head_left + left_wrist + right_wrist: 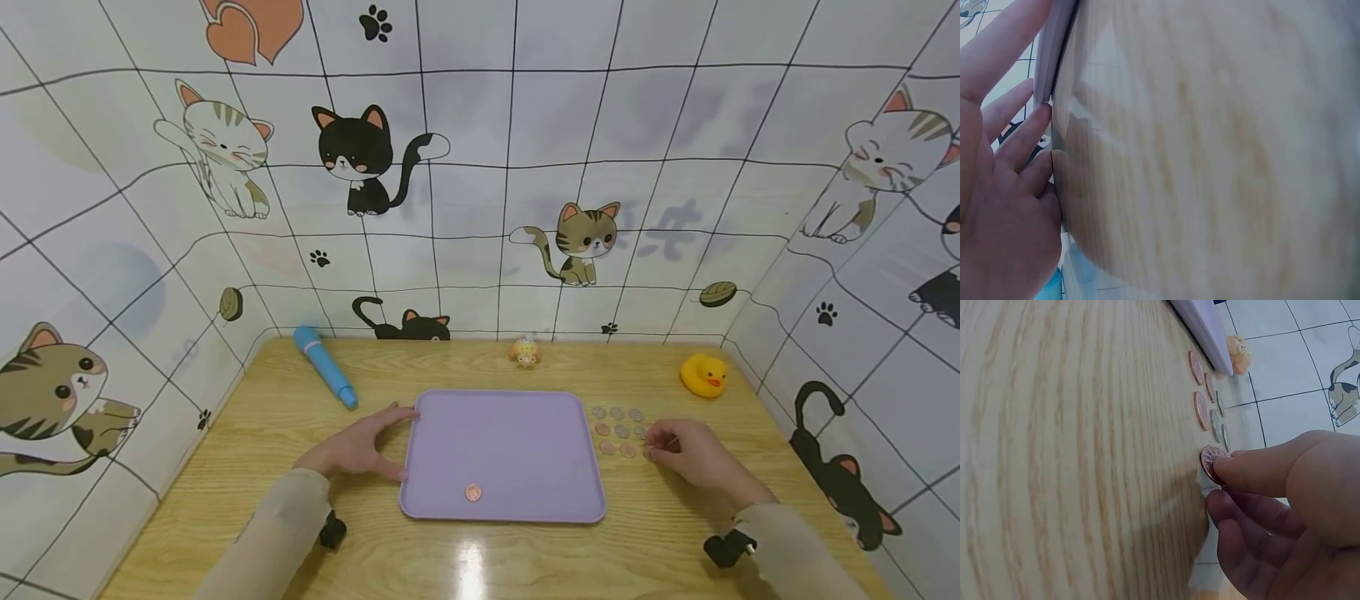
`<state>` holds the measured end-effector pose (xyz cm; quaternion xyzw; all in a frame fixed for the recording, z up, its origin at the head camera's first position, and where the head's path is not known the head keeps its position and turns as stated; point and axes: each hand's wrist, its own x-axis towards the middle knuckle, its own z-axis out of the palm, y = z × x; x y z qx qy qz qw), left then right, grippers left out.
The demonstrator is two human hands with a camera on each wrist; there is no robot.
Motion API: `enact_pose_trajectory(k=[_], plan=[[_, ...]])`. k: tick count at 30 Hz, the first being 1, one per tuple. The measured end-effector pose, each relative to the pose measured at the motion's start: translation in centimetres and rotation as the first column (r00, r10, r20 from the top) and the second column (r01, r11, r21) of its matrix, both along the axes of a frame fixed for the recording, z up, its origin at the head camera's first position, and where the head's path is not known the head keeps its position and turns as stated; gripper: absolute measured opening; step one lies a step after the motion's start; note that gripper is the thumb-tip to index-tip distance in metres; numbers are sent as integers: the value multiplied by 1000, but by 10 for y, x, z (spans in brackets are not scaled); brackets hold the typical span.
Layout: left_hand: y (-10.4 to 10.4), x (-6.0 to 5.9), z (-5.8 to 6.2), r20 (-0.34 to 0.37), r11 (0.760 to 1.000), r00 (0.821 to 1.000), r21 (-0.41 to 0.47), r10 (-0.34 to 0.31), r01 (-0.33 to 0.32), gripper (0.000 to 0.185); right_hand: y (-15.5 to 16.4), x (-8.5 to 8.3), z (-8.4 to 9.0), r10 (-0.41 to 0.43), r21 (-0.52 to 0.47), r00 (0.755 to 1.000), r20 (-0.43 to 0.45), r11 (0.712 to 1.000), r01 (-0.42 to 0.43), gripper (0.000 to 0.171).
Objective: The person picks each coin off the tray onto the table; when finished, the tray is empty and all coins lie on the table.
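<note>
Pinching a copper coin [1212, 464] at its edge, the right hand [693, 454] has thumb and forefinger curled on it at the near right corner of the coin rows [618, 431], just right of the purple tray [501, 425]. The left hand [358, 447] lies flat with fingers straight against the tray's left rim. One coin [472, 492] already sits near the tray's near edge. Gripped only by its thin rim, the pinched coin could slip and roll across the wooden table [247, 467], or nudge neighbouring coins. No readable writing or brand shows anywhere.
</note>
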<state>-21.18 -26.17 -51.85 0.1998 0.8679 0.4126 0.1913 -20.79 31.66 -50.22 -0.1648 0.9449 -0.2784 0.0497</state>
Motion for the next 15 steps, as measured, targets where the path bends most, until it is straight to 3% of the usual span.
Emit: enact_pose_trajectory(k=[15], plan=[[-1, 0, -1, -1, 1000, 1000, -12, -1, 1, 99, 3, -1, -9, -16, 55, 1000, -19, 998, 17, 9]])
